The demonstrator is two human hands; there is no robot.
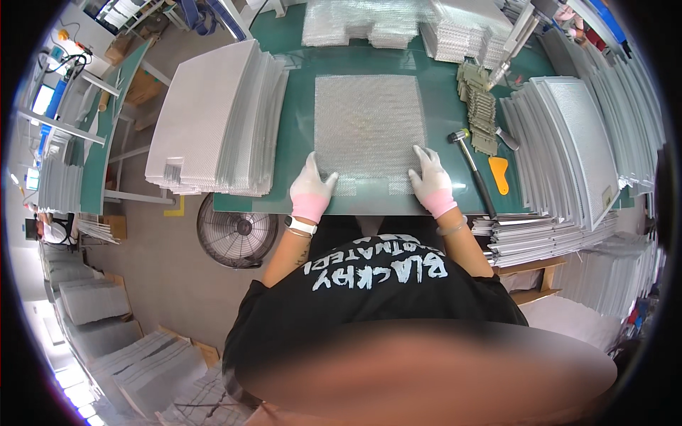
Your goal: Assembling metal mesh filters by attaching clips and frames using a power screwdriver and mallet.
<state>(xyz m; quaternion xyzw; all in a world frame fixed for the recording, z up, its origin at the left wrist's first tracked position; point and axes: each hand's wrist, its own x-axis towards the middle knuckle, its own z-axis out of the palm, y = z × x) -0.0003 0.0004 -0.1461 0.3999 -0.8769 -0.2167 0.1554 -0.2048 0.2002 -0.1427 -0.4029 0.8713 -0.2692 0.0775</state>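
Note:
A rectangular silver mesh sheet (369, 131) lies flat on the green tabletop (302, 106) in front of me. At its near left corner rests my left hand (311, 188), in a white glove with a pink cuff, fingers stretched along the edge and thumb spread over the sheet. My right hand (432, 183), gloved alike, touches the near right edge with its fingers apart. Both hands are open. Right of the sheet lie a hammer (474, 167) with a black handle, an orange scraper (499, 175), a second scraper (507, 138) and a stack of small greenish pieces (480, 113).
A tall stack of mesh panels (206, 113) stands left, and framed panels (568, 142) lean at right. More mesh sheets (362, 21) are piled along the far edge. A floor fan (236, 231) stands below the table's left corner. Further panels (533, 238) lie under the right side.

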